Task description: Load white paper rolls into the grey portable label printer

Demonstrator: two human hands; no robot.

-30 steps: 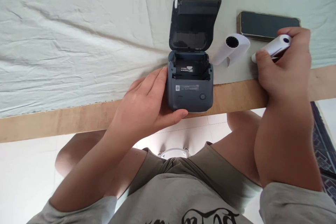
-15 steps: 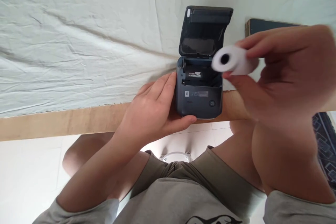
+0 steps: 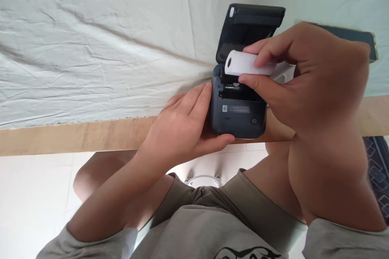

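A dark blue-grey portable label printer (image 3: 238, 119) lies at the table's front edge, its black lid (image 3: 252, 18) swung up and back so the paper bay shows. Along its left side rests my left hand (image 3: 182, 121), fingers against the casing and thumb around the front corner, gripping it. My right hand (image 3: 306, 64) pinches a white paper roll (image 3: 243, 62) between thumb and fingers. The roll lies sideways just above the bay, its dark core facing left. Part of the bay and lid is hidden behind the roll and hand.
Pale crumpled cloth (image 3: 106, 48) covers the table, with a bare wooden edge (image 3: 75, 133) in front. A dark phone-like slab (image 3: 358, 36) lies behind my right hand. My legs are below the edge, and a dark patterned item (image 3: 378, 170) is at the far right.
The paper roll has moved left over the printer bay and turned from end-on to sideways. My left hand stays on the printer. The whole view has shifted slightly.
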